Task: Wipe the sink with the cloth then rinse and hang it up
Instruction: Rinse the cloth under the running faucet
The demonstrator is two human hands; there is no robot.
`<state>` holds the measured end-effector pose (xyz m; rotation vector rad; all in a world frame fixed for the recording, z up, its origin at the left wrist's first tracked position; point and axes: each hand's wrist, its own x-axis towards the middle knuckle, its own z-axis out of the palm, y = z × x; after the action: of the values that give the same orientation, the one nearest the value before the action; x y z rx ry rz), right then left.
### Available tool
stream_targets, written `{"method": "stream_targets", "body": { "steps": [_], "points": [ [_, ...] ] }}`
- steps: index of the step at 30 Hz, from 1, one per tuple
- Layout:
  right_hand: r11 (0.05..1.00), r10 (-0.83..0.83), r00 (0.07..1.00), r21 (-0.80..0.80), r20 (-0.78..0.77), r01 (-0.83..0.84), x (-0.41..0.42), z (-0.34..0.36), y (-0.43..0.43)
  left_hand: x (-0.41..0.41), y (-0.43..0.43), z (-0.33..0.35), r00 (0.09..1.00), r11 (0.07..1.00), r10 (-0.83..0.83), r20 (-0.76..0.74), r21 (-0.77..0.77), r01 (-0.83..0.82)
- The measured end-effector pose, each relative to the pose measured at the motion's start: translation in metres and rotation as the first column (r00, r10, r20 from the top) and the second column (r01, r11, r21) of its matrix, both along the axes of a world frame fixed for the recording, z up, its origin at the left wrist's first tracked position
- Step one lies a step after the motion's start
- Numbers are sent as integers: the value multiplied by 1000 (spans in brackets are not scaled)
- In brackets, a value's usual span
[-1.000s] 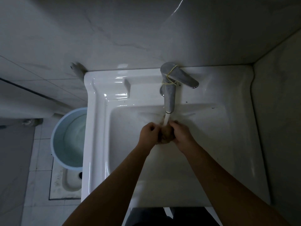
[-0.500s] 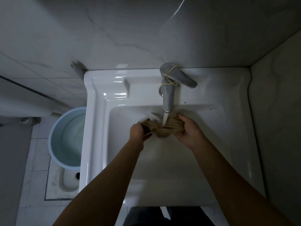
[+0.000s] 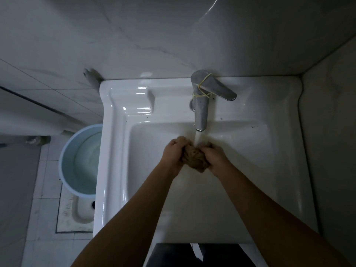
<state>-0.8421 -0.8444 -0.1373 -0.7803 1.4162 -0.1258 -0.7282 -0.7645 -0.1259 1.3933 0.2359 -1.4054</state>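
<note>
A brown cloth is bunched into a wad over the white sink, just below the running stream of water from the chrome tap. My left hand grips its left side and my right hand grips its right side, the two hands close together. The water falls onto the top of the cloth between my hands.
A light blue bucket holding water stands on the tiled floor left of the sink. Marble-look walls close in behind and on the right. A yellow rubber band is wound around the tap's lever.
Half a second ago the cloth was stretched wider between my hands; now my hands have come together and bunched it into a tight wad under the water.
</note>
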Motion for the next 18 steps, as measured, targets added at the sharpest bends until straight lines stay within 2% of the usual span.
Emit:
{"method": "stream_targets", "body": {
  "steps": [3, 5, 8, 11, 14, 16, 18],
  "points": [
    [912, 120, 974, -367, -194, -186, -3, 4, -7, 15, 6, -5, 938, 986, -31, 345, 162, -28],
    [843, 135, 968, -488, -213, -225, -7, 13, -13, 25, 10, -3, 881, 984, -63, 469, 178, -25],
    [770, 162, 963, -582, -217, -261, -12, 20, -23, 35, 16, 1, 785, 983, -129, 605, 184, 20],
    [708, 182, 947, -633, -263, -312, -15, 18, -29, 40, 22, 1, 706, 967, -238, 667, 229, 110],
    [704, 159, 953, -647, -259, -293, -21, 23, -35, 41, 29, -4, 686, 960, -272, 675, 241, 143],
    [755, 124, 975, -620, -183, -213, -23, 30, -35, 40, 32, -11, 714, 967, -243, 656, 222, 125],
    [851, 54, 998, -522, -31, -63, -18, 34, -33, 34, 29, -12, 791, 978, -164, 590, 199, 54]
  ]
}}
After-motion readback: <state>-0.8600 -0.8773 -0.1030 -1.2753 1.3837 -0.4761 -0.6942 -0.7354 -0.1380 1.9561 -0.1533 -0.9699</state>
